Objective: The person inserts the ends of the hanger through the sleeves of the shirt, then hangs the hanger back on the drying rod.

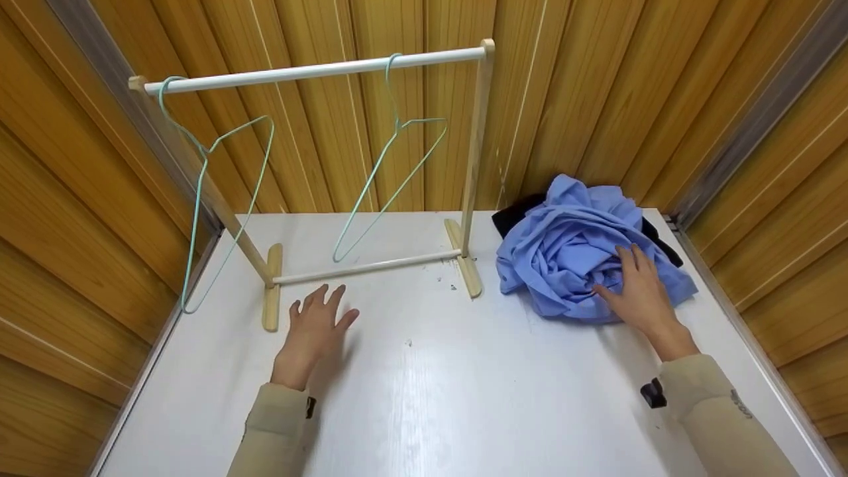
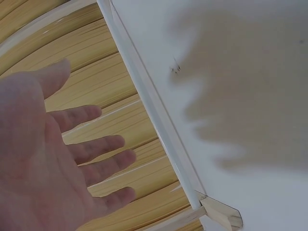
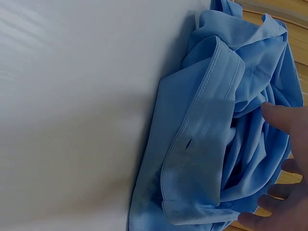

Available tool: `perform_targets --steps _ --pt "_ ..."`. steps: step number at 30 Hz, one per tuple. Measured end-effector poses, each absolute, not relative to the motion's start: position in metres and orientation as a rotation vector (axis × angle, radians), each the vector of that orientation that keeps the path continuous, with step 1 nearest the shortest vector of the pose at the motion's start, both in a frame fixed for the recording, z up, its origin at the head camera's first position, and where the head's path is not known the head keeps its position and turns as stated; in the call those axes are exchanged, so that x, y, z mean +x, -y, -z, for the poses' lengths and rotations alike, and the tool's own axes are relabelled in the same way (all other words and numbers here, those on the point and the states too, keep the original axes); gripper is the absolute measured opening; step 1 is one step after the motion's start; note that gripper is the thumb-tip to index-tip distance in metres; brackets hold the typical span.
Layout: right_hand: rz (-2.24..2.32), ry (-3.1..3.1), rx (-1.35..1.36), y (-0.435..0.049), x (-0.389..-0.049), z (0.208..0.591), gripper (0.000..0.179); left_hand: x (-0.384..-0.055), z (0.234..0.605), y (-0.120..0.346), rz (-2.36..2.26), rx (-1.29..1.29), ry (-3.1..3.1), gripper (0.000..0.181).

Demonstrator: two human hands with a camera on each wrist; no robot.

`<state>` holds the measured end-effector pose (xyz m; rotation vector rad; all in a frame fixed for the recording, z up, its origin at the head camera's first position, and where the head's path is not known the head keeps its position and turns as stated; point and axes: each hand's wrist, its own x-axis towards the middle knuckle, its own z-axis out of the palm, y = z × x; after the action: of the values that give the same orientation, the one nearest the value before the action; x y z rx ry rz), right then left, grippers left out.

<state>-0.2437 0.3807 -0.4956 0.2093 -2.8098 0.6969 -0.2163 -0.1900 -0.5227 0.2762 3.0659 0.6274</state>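
A crumpled blue shirt (image 1: 576,245) lies in a heap at the table's back right. Its stitched band with a buttonhole (image 3: 190,144) shows in the right wrist view. Over the heap's right part my right hand (image 1: 639,291) is spread, fingers apart; whether the fingertips touch the cloth I cannot tell. My left hand (image 1: 315,334) hovers over the table in front of the wooden rack, holding nothing, its fingers apart in the left wrist view. Two mint-green wire hangers, a left hanger (image 1: 197,218) and a right hanger (image 1: 371,179), hang from the rack's white top rail (image 1: 298,71).
Black cloth (image 1: 513,215) pokes out from beneath the blue heap. The rack stands on wooden feet (image 1: 271,298) joined by a low white bar (image 1: 364,267). Wood-look panels (image 1: 596,99) enclose the back and sides of the white table (image 1: 424,397).
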Motion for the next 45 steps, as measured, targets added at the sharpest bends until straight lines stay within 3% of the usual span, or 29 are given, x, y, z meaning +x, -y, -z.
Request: perform_targets --steps 24,35,45 --pt "-0.712 2.814 0.244 -0.401 -0.275 0.48 0.103 -0.215 0.531 0.174 -0.603 0.326 -3.048 0.056" --pt "-0.745 2.927 0.129 -0.389 -0.281 0.485 0.115 -0.213 0.534 0.168 -0.619 0.329 -3.044 0.054" --pt "-0.589 3.032 0.183 -0.38 -0.278 0.489 0.097 -0.209 0.536 0.164 -0.635 0.358 -3.059 0.052"
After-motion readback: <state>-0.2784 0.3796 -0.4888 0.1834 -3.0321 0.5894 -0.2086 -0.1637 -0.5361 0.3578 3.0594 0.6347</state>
